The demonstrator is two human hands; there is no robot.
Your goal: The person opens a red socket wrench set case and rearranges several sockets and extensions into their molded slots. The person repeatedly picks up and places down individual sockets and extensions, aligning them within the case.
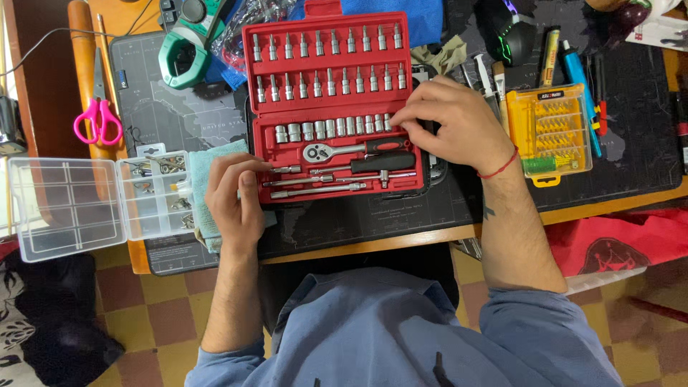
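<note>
An open red socket-set case (pixel 333 100) lies on the dark desk mat (pixel 179 115), its lid holding rows of bits and its base a row of sockets, a ratchet (pixel 344 149) and extension bars. My right hand (pixel 455 122) rests at the right end of the socket row, fingertips pinching at a small socket there. My left hand (pixel 236 193) holds the case's lower left corner, thumb on the rim, over a pale blue cloth (pixel 204 168).
A clear compartment box (pixel 72 204) with small parts lies open at the left. Pink scissors (pixel 98 118) and a green clamp meter (pixel 188 43) sit at the upper left. A yellow screwdriver-bit case (pixel 548 132), pens and a syringe lie at the right.
</note>
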